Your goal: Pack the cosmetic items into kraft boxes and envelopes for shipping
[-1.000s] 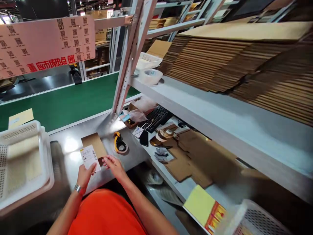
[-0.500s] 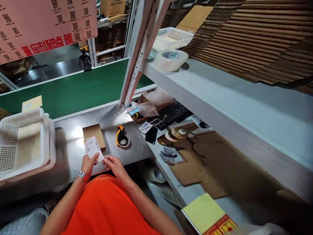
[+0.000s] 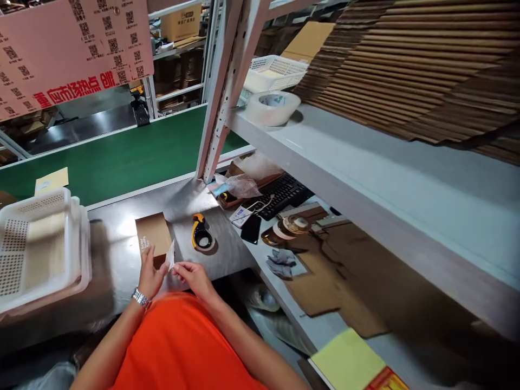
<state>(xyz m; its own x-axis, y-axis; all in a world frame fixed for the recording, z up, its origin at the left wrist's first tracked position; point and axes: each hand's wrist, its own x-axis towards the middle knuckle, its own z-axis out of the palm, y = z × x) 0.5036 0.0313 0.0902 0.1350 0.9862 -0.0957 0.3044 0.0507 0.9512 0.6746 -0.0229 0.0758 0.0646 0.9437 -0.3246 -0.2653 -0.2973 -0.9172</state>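
Observation:
My left hand (image 3: 149,273) and my right hand (image 3: 194,275) together pinch a small white printed label (image 3: 170,253), which stands nearly edge-on to me. Both hands hover over the near edge of the steel worktable (image 3: 117,260). Just beyond my left hand a small brown cardboard box (image 3: 153,236) lies flat on the table. My left wrist carries a metal watch band. A yellow-and-black tape dispenser (image 3: 200,234) rests to the right of the box.
Stacked white perforated baskets (image 3: 38,249) sit at the left. A green conveyor belt (image 3: 122,157) runs behind the table. On the right are a black keyboard (image 3: 282,194), brown tape rolls (image 3: 286,227), cardboard scraps, and a shelf with a clear tape roll (image 3: 270,107) and flat cartons (image 3: 410,65).
The label has turned from facing me to nearly edge-on, uncovering the top of the brown box. Both hands stayed at the table's near edge; the view shifted slightly.

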